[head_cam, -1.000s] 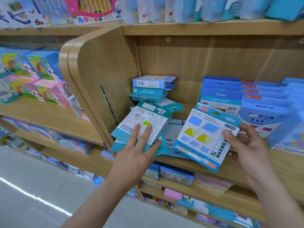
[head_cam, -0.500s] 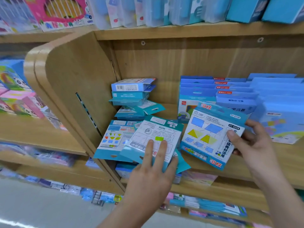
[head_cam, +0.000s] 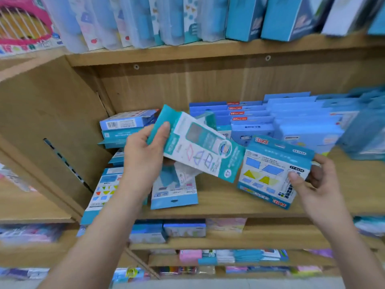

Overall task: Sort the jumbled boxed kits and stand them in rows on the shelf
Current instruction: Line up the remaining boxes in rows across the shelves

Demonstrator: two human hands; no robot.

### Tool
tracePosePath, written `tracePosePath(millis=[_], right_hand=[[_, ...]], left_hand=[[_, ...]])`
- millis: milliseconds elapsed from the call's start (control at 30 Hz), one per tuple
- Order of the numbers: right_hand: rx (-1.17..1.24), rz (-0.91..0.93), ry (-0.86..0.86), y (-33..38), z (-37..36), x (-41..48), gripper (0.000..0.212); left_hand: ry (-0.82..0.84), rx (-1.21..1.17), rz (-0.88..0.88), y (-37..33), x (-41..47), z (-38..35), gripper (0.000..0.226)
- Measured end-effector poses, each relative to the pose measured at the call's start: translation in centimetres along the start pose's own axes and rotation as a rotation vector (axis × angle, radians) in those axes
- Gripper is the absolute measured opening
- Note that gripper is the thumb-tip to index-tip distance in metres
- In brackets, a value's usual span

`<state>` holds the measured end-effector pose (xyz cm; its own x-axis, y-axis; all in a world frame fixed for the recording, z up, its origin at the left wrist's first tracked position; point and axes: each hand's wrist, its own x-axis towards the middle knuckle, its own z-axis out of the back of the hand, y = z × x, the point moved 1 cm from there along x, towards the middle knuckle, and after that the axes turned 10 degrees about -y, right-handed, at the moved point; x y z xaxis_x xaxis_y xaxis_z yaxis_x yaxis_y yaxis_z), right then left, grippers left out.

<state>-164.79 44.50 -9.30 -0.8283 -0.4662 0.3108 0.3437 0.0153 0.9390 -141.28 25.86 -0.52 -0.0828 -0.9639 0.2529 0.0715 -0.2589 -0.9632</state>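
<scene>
My left hand (head_cam: 143,155) grips a teal and white boxed kit (head_cam: 200,147), lifted and tilted above the wooden shelf (head_cam: 218,203). My right hand (head_cam: 312,184) holds a blue kit printed with yellow and blue shapes (head_cam: 270,174) by its right edge, just above the shelf. Under my left hand more kits lie flat: a blue one (head_cam: 174,192) and another with coloured shapes (head_cam: 104,188) overhanging the shelf's front edge. A small jumbled stack of boxes (head_cam: 127,126) sits at the back left. Rows of blue kits (head_cam: 291,119) stand upright at the back right.
A wooden side panel (head_cam: 52,126) closes the shelf on the left. The shelf above carries upright blue boxes (head_cam: 250,15) and clear packs. Lower shelves hold more packaged goods (head_cam: 183,228). A pink toy box (head_cam: 23,26) shows at the top left.
My left hand has picked the teal and white kit up off the pile and turned it over. The camera has moved closer. My right hand still holds the blue kit.
</scene>
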Motion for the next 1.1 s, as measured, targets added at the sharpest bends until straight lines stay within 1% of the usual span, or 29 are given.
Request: tracePosePath(millis=[33,100,233,333,400,467,567,633,700,767,833,867,933,967,1000,1033,1100], right_hand=[[0.009,0.001,-0.025,-0.1,0.6,0.2,0.043],[-0.001,0.017,-0.063,-0.1,1.9,0.4,0.044],[-0.016,0.057,-0.128,0.2,4.0,0.8,0.045],[-0.002,0.062,-0.143,-0.2,5.0,0.8,0.043],[0.022,0.040,-0.133,-0.4,5.4,0.5,0.035],[0.024,0.038,-0.107,-0.6,5.6,0.5,0.038],[0.018,0.031,-0.108,-0.8,5.9,0.8,0.036],[0.008,0.037,-0.110,-1.0,6.2,1.2,0.035],[-0.010,0.050,-0.097,-1.3,6.6,1.5,0.041],[-0.022,0.043,-0.101,-1.6,6.8,2.0,0.037],[-0.041,0.048,-0.105,-2.0,7.2,2.4,0.035],[-0.050,0.060,-0.109,-2.2,7.6,2.7,0.034],[-0.064,0.074,-0.110,-2.5,7.9,3.1,0.036],[-0.067,0.081,-0.104,-2.6,7.9,3.2,0.035],[-0.076,0.096,-0.092,-2.8,7.8,3.4,0.041],[-0.089,0.107,-0.075,-3.0,7.8,3.5,0.048],[-0.103,0.107,-0.049,-3.4,7.8,3.8,0.053]], left_hand=[[0.012,-0.102,0.145,0.2,0.2,-0.5,0.025],[0.032,-0.161,0.313,1.4,0.1,-1.7,0.023],[0.071,-0.137,0.515,4.7,-1.3,-4.4,0.023],[0.099,-0.059,0.592,6.6,-2.0,-6.3,0.022],[0.105,-0.002,0.551,7.1,-2.1,-7.0,0.022],[0.105,0.072,0.455,7.2,-1.7,-7.3,0.023],[0.094,0.118,0.349,7.2,-1.4,-7.5,0.024],[0.084,0.108,0.340,7.4,-1.5,-7.9,0.024],[0.099,0.118,0.352,7.6,-1.8,-8.4,0.024],[0.148,0.166,0.355,8.2,-2.0,-9.0,0.024],[0.204,0.267,0.328,8.3,-2.1,-9.2,0.028],[0.228,0.356,0.287,8.2,-2.2,-9.3,0.033],[0.236,0.551,0.151,7.4,-2.1,-9.3,0.039],[0.203,0.574,0.089,6.8,-2.2,-9.4,0.038],[0.183,0.529,0.060,6.2,-2.2,-9.5,0.036],[0.172,0.418,0.075,5.7,-2.1,-9.7,0.033],[0.153,0.205,0.154,4.7,-2.2,-10.2,0.028]])
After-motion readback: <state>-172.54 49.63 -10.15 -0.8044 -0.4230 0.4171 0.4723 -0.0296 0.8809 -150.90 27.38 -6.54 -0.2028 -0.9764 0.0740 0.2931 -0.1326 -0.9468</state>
